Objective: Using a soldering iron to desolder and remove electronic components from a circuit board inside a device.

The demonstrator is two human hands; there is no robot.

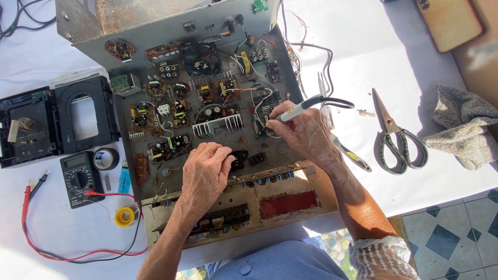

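R hand (306, 136): holds soldering iron (298, 109) like a pen, tip on circuit board (267, 111).
L hand (205, 173): flat on amp chassis (155, 171) (no grip).
Iron: light, stiff; hold grey handle.

Single head view looks steeply down, fairly near, probably above the opened chassis (207, 129).

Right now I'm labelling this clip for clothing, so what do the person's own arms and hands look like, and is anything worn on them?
Both hands are bare: no gloves, rings or watch show on the left hand or the right hand. The left forearm is uncovered as far as the picture's lower edge. The right arm ends at the elbow in a white, lacy, openwork sleeve cuff.
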